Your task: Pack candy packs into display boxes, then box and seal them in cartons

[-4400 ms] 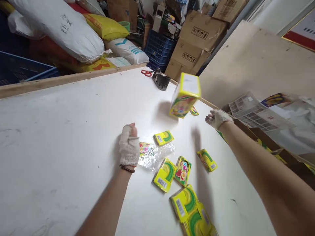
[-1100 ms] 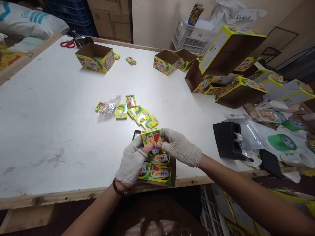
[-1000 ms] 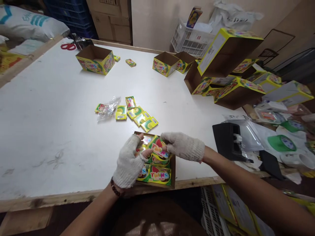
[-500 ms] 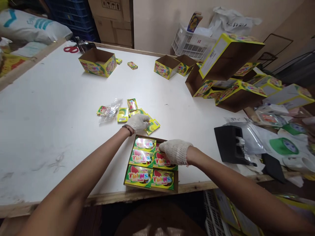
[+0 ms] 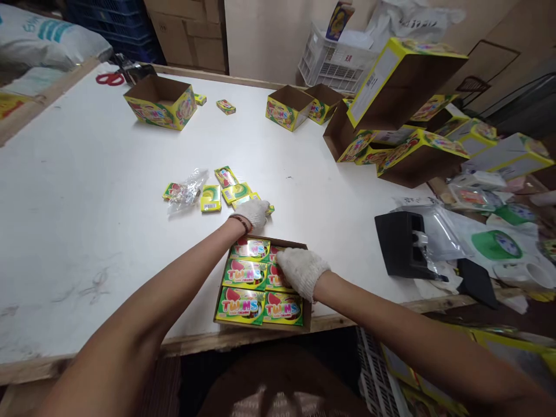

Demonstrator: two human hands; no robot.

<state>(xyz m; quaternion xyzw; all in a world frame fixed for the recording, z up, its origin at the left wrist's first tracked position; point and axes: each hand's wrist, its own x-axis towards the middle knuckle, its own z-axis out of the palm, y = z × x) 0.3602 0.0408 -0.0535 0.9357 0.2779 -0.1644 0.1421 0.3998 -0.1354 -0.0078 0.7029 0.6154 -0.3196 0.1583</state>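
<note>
An open cardboard display box (image 5: 307,315) filled with small TWINS candy boxes (image 5: 241,306) lies at the table's near edge. My right hand (image 5: 303,271), in a white knit glove, bends its closed fingers down over the candy boxes in the upper right of it; what its fingertips grip, if anything, is hidden. Just beyond the display box, my gloved left hand (image 5: 254,214) is closed on a small yellow-green candy box (image 5: 270,209), mostly covered by the fingers. Several more loose candy boxes (image 5: 237,192) lie beside that hand.
A crumpled clear plastic bag (image 5: 189,191) lies left of the loose boxes. Unfilled display boxes (image 5: 163,110) stand at the back and pile up (image 5: 419,156) on the right. A black tape dispenser (image 5: 402,243) and green tape roll (image 5: 496,244) sit right. Red-handled scissors (image 5: 110,79) lie far left.
My left hand has moved right onto the rightmost loose candy box and closed over it. My right hand stays over the display box, shifted slightly. The view has tilted a little.
</note>
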